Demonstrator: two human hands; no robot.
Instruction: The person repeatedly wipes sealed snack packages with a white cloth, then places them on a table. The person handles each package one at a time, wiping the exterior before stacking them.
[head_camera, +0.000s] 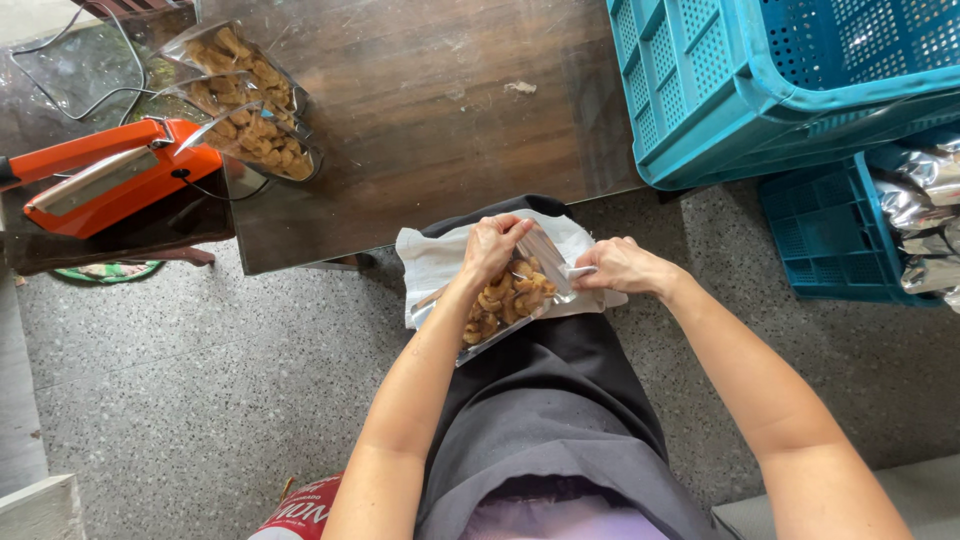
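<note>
Clear snack bag (503, 300) gripped by left hand (492, 247) and right hand (622, 266); 3 filled bags (245, 100) on table (430, 110).

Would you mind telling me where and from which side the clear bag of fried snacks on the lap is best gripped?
Probably by the bag's flat, empty top edge, from the table side. The snacks fill the lower part, so only that strip lies thin enough to pinch. The left hand and right hand already pinch it at opposite corners.
</note>
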